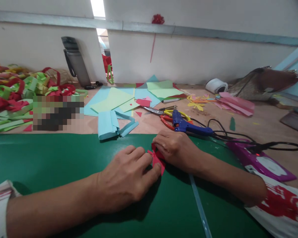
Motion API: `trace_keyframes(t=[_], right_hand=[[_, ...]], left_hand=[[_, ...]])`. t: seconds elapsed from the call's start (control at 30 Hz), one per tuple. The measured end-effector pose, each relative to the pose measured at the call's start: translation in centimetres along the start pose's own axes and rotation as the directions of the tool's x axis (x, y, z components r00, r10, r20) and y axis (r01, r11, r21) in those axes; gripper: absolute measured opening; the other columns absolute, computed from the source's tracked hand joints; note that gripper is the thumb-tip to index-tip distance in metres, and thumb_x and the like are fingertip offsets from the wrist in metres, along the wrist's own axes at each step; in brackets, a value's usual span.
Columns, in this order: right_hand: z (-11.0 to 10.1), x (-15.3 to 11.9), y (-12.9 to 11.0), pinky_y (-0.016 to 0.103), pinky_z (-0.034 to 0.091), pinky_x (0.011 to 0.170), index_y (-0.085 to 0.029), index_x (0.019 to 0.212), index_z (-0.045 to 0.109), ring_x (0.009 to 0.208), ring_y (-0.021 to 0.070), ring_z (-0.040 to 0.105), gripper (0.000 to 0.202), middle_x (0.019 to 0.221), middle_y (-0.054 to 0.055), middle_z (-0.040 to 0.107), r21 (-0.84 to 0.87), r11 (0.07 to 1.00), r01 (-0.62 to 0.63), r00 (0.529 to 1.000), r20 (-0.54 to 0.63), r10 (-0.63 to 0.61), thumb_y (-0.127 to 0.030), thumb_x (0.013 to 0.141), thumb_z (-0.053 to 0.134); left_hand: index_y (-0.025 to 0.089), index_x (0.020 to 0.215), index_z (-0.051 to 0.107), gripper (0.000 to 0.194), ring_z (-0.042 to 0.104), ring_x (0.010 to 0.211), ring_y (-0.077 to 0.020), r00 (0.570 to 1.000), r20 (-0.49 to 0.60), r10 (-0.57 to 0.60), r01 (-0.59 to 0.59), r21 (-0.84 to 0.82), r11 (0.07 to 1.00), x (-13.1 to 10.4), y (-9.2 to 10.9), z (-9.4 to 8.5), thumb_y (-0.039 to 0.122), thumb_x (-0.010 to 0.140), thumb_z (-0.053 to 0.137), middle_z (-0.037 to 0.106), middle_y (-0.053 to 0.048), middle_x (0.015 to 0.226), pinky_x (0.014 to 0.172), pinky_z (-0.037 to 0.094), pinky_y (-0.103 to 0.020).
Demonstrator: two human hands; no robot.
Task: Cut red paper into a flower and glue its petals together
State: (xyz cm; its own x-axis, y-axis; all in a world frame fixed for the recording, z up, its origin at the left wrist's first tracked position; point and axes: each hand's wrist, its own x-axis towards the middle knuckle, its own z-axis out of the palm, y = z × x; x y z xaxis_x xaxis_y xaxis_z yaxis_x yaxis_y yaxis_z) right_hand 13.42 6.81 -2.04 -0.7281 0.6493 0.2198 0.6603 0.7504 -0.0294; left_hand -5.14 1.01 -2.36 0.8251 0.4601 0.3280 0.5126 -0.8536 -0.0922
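Note:
Between my two hands is a small piece of folded red paper (158, 162), held just above or on the green mat (64, 152). My left hand (129, 175) pinches its lower left side, thumb and fingers closed on it. At its upper right, the fingers of my right hand (175, 148) are closed on the paper as well. My fingers cover part of the paper, so its full shape is hidden. Just beyond my right hand lies a blue glue gun (188, 127). A clear glue stick (198, 201) rests on the mat below my right wrist.
Scissors with red and yellow handles (167, 119) lie behind the glue gun. A purple power strip (260, 162) with black cables sits at right. A folded light-blue paper piece (109, 125), coloured sheets (114, 100), a grey bottle (76, 62) and heaped paper strips (15, 89) are behind the mat.

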Motion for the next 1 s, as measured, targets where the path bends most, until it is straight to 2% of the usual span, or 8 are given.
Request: trace_keyframes(t=[0.07,0.17,0.3,0.43,0.57,0.8,1.0], right_hand=[[0.0,0.1,-0.1,0.026,0.035,0.059,-0.013,0.075,0.064,0.069,0.0171,0.056,0.023,0.073,0.007,0.064,-0.017,1.000,-0.018,1.000,0.008,0.018,-0.012,0.084,0.043],[-0.2,0.1,-0.3,0.027,0.034,0.057,-0.014,0.072,0.063,0.066,0.0172,0.057,0.021,0.072,0.007,0.065,-0.040,0.997,-0.065,0.998,0.015,0.065,-0.014,0.082,0.045],[-0.9,0.0,-0.7,0.027,0.031,0.052,-0.015,0.068,0.062,0.060,0.0168,0.056,0.016,0.066,0.006,0.065,-0.062,0.988,-0.145,0.989,0.004,0.145,-0.016,0.079,0.050],[-1.3,-0.2,-0.7,0.027,0.026,0.047,-0.015,0.066,0.061,0.054,0.0162,0.055,0.014,0.061,0.006,0.064,-0.084,0.980,-0.178,0.984,-0.016,0.178,-0.016,0.076,0.052],[-1.0,-0.4,-0.5,0.028,0.026,0.047,-0.015,0.069,0.062,0.056,0.0174,0.056,0.016,0.066,0.007,0.064,-0.104,0.987,-0.123,0.992,-0.033,0.120,-0.016,0.079,0.050],[0.1,-0.4,0.0,0.026,0.036,0.057,-0.014,0.074,0.060,0.068,0.0174,0.055,0.018,0.073,0.006,0.062,-0.088,0.996,0.020,0.998,-0.050,-0.025,-0.010,0.084,0.046],[0.4,-0.5,0.5,0.028,0.038,0.060,-0.013,0.074,0.059,0.066,0.0174,0.051,0.019,0.072,0.006,0.060,-0.083,0.991,0.106,0.993,-0.049,-0.110,-0.007,0.085,0.044]], left_hand=[[0.013,0.104,0.058,0.028,0.045,0.066,-0.0192,0.998,0.004,0.069,-0.069,0.032,0.997,0.7,0.2,-0.4,0.016,0.088,0.036,0.058,-0.008,0.079,0.053,0.032,-0.034],[0.013,0.093,0.061,0.023,0.044,0.064,-0.0195,0.994,0.012,0.113,-0.114,0.074,0.991,1.2,0.6,-0.6,0.015,0.084,0.040,0.057,-0.008,0.075,0.050,0.030,-0.033],[0.017,0.078,0.061,0.019,0.044,0.064,-0.0199,0.994,0.025,0.109,-0.111,0.079,0.991,1.1,0.5,-0.5,0.015,0.083,0.043,0.056,-0.006,0.073,0.050,0.029,-0.033],[0.017,0.079,0.059,0.020,0.046,0.071,-0.0208,0.996,0.049,0.077,-0.080,0.068,0.994,0.7,-0.5,-0.3,0.015,0.086,0.040,0.058,-0.007,0.081,0.053,0.032,-0.033],[0.016,0.084,0.058,0.022,0.045,0.073,-0.0200,0.995,0.094,0.046,-0.048,0.011,0.999,0.3,-1.6,0.1,0.016,0.089,0.037,0.059,-0.007,0.087,0.057,0.035,-0.033],[0.015,0.083,0.058,0.020,0.043,0.071,-0.0168,1.000,0.020,0.018,-0.015,-0.142,0.990,-0.4,-2.4,1.2,0.014,0.089,0.039,0.059,-0.005,0.084,0.063,0.038,-0.030],[0.015,0.077,0.058,0.020,0.043,0.068,-0.0158,0.999,-0.038,-0.024,0.016,-0.197,0.980,-0.4,-2.4,1.5,0.024,0.089,0.045,0.060,-0.004,0.080,0.062,0.038,-0.030]])
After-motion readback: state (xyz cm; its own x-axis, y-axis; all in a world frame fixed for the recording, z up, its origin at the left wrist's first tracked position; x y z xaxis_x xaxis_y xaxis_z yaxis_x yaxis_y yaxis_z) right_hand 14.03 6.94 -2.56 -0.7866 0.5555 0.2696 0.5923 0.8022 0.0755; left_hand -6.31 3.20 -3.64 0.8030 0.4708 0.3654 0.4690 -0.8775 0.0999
